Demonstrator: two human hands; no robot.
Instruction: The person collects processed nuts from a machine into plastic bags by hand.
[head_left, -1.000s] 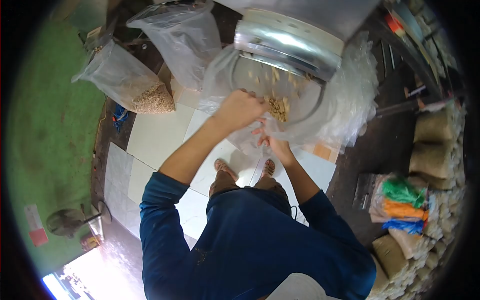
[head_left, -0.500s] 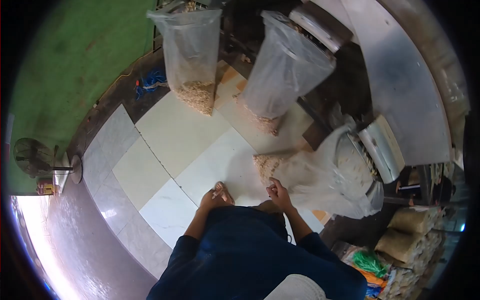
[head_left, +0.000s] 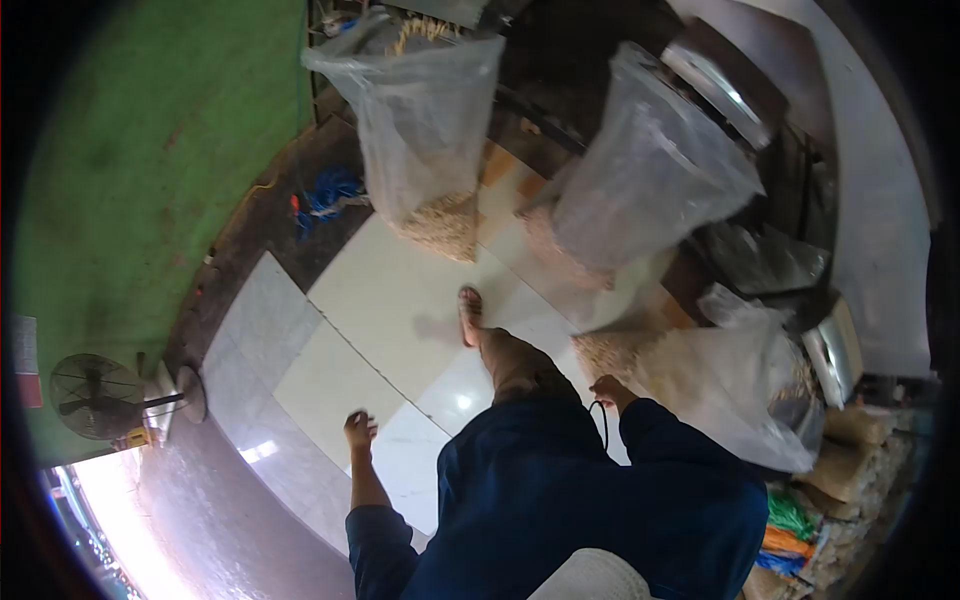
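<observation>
My left hand (head_left: 361, 430) hangs out to the left above the floor tiles, its fingers loosely bent and apart, with nothing plainly in it. Just short of a clear plastic bag (head_left: 715, 375) of pale chips, my right hand (head_left: 612, 391) is held low, fingers half curled and seemingly holding nothing. A black cord (head_left: 606, 425) loops beside that hand. Farther ahead, another clear bag (head_left: 430, 130) stands with pale chips (head_left: 445, 225) at its bottom. To its right, a third bag (head_left: 650, 165) slants under a metal outlet (head_left: 715, 80).
A standing fan (head_left: 95, 395) is by the green wall (head_left: 160, 150) at left. Blue strands (head_left: 332, 190) lie near the wall's foot. Stacked sacks (head_left: 845, 455) and green strands (head_left: 790, 512) are at right, near another metal outlet (head_left: 835, 350). My foot (head_left: 470, 315) is on the tiles.
My hands have moved apart, the left swinging out to the left and back. One leg has stepped forward, and the bags now appear farther right in view.
</observation>
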